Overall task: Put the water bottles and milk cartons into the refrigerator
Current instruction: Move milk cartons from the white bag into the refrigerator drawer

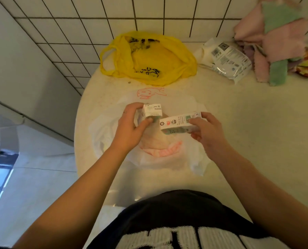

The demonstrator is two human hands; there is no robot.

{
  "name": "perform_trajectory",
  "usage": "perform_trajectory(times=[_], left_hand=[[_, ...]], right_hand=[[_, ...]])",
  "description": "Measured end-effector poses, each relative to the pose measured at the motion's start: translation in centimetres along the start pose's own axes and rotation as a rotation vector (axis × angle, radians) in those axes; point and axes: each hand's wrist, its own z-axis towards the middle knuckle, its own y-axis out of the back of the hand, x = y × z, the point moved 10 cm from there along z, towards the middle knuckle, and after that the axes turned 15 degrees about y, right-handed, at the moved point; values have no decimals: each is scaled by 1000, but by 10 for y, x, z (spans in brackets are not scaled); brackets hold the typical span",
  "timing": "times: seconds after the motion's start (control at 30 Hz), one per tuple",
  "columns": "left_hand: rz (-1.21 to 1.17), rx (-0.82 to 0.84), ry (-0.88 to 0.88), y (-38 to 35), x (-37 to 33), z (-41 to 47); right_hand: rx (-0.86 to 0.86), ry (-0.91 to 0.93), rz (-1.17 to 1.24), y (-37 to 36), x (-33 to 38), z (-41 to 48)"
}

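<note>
A cream table (pixel 239 126) with a rounded edge carries a flattened white plastic bag (pixel 149 164) with pink print near its front. Beyond that bag lies a crumpled yellow plastic bag (pixel 155 58); farther right of it a white printed packet (pixel 228 60), then a heap of pink and green cloths (pixel 275 42)

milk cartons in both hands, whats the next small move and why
Probably lift both clear of the white bag and carry them toward the refrigerator, which is not clearly in view. The left hand grips one milk carton upright, the right hand holds the other carton on its side, both above the bag.
</note>
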Motion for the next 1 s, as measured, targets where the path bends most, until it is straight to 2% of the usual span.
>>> perform_trajectory(times=[0.1, 0.23, 0.37, 0.53, 0.73, 0.9, 1.0], left_hand=[[-286, 44, 143, 4, 1, -8], [-657, 83, 474, -1, 23, -13], [-985, 204, 729, -19, 42, -19], [-1146, 271, 894, -25, 45, -28], [-1130, 265, 949, -26, 44, -38], [-770, 189, 866, -12, 35, -43], [-657, 121, 797, 2, 27, -58]], right_hand=[[7, -182, 237, -3, -18, -17], [53, -370, 543, -18, -30, -45], [170, -436, 611, -32, -34, -64], [318, -462, 653, -48, -34, -74], [496, -447, 563, -58, -36, -74], [485, -379, 451, -64, -35, -69], [466, -306, 376, -66, -28, -69]])
